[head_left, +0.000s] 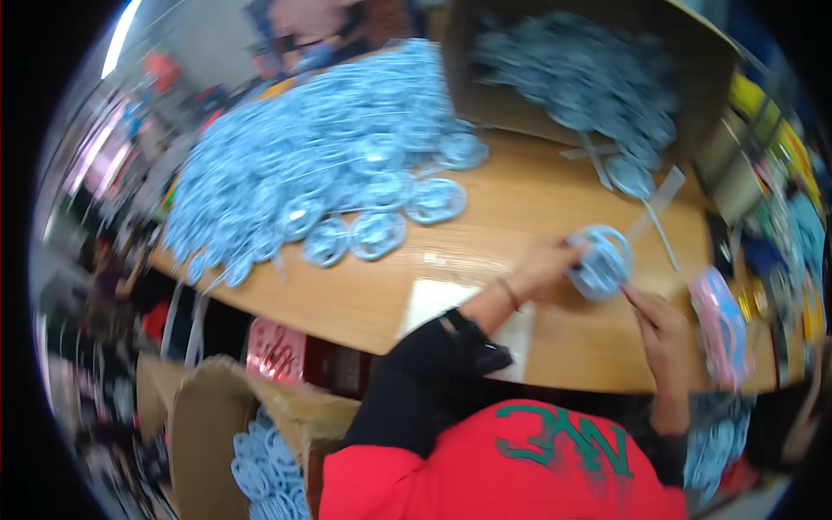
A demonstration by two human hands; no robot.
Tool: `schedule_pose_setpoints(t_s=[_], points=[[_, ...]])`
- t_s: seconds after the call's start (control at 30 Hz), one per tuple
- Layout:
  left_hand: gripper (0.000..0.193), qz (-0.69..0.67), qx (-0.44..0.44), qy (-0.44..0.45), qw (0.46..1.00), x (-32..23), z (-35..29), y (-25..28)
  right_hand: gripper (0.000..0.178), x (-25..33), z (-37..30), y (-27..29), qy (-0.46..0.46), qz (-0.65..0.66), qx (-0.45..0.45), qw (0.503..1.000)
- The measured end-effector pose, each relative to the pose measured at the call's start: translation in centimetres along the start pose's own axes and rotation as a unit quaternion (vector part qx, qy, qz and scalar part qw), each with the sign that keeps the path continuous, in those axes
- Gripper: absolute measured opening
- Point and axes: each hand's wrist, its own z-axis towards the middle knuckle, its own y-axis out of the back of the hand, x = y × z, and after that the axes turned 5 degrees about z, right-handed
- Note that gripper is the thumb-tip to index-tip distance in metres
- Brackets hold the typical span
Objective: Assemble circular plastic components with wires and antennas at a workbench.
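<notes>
A light-blue round plastic piece (pixel 604 263) with openings in it is held up over the wooden table. Gripping its left edge is my left hand (pixel 548 267), fingers closed on the rim. My right hand (pixel 660 322) reaches its lower right edge, with thumb and fingers pinched there. Motion blur hides the exact fingertip contact. Just beyond, a similar blue piece (pixel 630 178) lies before an open cardboard box (pixel 693 113), with thin strips around it. To the left spreads a large heap of the same blue pieces (pixel 321 156).
A white sheet (pixel 433 303) lies on the wooden table (pixel 520 182) near my left forearm. At right sits a pink and blue wrapped bundle (pixel 722 328). Below the table's left edge, an open carton (pixel 204 425) holds more blue pieces. Another person (pixel 316 22) is at the far side.
</notes>
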Motion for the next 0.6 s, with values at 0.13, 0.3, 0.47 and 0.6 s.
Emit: schedule_pose_setpoints(t_s=[0.13, 0.3, 0.47, 0.6], points=[[0.026, -0.031, 0.037, -0.001, 0.999, -1.5, -0.7, -0.3, 0.029, -1.2, -0.1, -0.1, -0.018, -0.087, 0.038, 0.995], [0.027, -0.082, 0.059, -0.006, 0.995, -1.3, -1.3, -3.0, 0.034, -1.9, -0.3, 0.1, -0.024, -0.093, 0.034, 0.995], [0.027, -0.091, 0.025, 0.023, 0.995, -0.3, -1.6, -3.1, 0.036, -1.6, -0.3, -0.3, -0.03, -0.085, 0.017, 0.996], [0.026, -0.115, 0.045, 0.015, 0.992, -0.4, -1.8, -3.2, 0.033, -2.5, -0.5, -0.9, -0.004, -0.064, 0.001, 0.998]])
